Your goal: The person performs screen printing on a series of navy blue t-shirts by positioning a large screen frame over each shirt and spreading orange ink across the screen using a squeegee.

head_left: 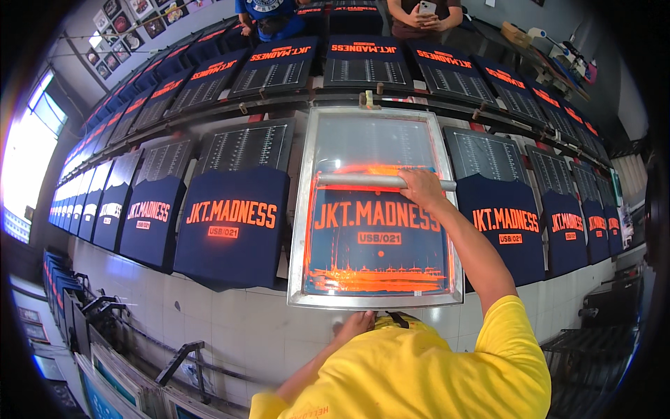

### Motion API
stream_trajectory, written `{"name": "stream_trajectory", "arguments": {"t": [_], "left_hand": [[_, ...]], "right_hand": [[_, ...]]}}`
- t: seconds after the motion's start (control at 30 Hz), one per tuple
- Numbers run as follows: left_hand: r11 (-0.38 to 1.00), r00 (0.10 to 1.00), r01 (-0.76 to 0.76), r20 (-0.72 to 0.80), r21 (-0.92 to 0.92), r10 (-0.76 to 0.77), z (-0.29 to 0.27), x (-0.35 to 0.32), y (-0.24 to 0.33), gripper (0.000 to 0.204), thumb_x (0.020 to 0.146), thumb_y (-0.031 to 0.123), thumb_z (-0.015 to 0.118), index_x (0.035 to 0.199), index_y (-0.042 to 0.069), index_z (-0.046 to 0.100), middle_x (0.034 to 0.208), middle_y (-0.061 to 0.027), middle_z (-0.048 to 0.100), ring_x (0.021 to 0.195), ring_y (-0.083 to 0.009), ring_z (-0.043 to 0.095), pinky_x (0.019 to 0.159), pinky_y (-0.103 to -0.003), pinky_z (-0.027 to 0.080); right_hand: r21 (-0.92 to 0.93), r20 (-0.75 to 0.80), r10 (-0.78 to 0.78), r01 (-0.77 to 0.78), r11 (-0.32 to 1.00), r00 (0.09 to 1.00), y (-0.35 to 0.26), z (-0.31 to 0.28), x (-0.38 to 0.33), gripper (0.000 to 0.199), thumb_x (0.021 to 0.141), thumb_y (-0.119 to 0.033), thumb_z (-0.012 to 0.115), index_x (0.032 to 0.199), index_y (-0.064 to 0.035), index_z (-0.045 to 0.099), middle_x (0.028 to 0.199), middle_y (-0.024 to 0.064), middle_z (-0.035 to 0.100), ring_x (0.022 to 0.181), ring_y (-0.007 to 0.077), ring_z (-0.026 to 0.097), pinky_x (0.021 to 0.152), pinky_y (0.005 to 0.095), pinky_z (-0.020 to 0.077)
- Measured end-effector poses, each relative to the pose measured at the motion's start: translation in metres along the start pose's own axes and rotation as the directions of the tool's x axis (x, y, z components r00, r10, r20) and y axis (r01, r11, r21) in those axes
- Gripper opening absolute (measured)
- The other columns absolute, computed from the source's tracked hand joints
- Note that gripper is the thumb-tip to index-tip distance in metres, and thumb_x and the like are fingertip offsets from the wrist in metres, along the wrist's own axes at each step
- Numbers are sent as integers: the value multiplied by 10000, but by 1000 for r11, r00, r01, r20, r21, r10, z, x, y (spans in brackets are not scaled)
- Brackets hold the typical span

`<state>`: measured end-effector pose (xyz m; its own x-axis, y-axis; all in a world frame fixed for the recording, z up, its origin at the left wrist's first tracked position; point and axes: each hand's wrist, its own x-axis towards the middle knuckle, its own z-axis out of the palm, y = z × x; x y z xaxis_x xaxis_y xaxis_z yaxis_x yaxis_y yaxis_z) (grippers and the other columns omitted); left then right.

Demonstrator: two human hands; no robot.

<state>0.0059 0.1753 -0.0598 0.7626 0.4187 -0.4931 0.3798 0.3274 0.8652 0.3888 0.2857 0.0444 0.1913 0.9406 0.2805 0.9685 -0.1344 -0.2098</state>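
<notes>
- Right hand: one, bare; fingers closed over the bar of a squeegee, toward its right end, above the upper half of the screen frame.
- Squeegee: one, long, pale grey; laid crosswise over the mesh of the screen frame, its right end overlapping that frame's right rail in this view.
- Left hand: one, bare; just beside the near edge of the screen frame; its fingers are partly hidden, so whether it is open, closed or touching cannot be told.
- Screen frame: one, silver metal, rectangular; set in the near row, between two navy shirts.
- Orange ink: a streaked band inside the near end of the screen frame, with more along the squeegee; orange lettering on a dark ground between.
- Navy shirt: one, printed in orange, left of the screen frame, on a black board with white markings.
- Second navy shirt: one, same print, right of the screen frame; further shirts continue outward on both sides.
- Back row of boards: beyond the screen frame, likewise dressed with printed navy shirts.
- Two people: beyond the screen frame; one in a blue top, one holding a phone.
</notes>
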Motion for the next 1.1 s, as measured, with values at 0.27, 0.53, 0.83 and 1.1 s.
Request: {"name": "stream_trajectory", "arguments": {"t": [0.27, 0.53, 0.83, 1.1], "left_hand": [[995, 996, -91, -15, 49, 92, -4, 10, -33, 427, 1078, 380, 395, 899, 15, 526, 715, -29, 490, 668, -152, 455, 623, -357, 417], [991, 994, -109, 24, 83, 108, -8, 10, -11, 416, 1077, 374, 395, 915, 17, 535, 696, -33, 496, 654, -159, 451, 621, -352, 416], [992, 994, -97, 45, -81, 101, -3, 12, -14, 388, 1078, 367, 411, 862, 59, 507, 680, 4, 448, 615, -122, 406, 563, -313, 372], [993, 992, -119, 44, 22, 118, -6, 18, -24, 391, 1062, 388, 459, 878, 49, 524, 686, 10, 468, 636, -121, 434, 590, -315, 394]], "right_hand": [[7, 146, 49, -51, 999, 988, -6, -11, 3, 229, 701, -200, 761, 846, -85, 626, 771, 113, 675, 760, 346, 662, 658, 493, 494], [62, 180, 46, -58, 996, 983, -41, -20, -57, 208, 683, -224, 737, 815, -97, 639, 718, 118, 658, 706, 349, 657, 641, 491, 499], [4, 190, 59, -61, 998, 980, -126, -41, -181, 258, 699, -207, 771, 879, -106, 616, 805, 91, 661, 791, 312, 660, 689, 459, 513], [36, 131, 78, -84, 996, 988, -96, -27, -131, 283, 702, -220, 792, 882, -94, 613, 793, 102, 655, 768, 327, 654, 674, 470, 502]]}}
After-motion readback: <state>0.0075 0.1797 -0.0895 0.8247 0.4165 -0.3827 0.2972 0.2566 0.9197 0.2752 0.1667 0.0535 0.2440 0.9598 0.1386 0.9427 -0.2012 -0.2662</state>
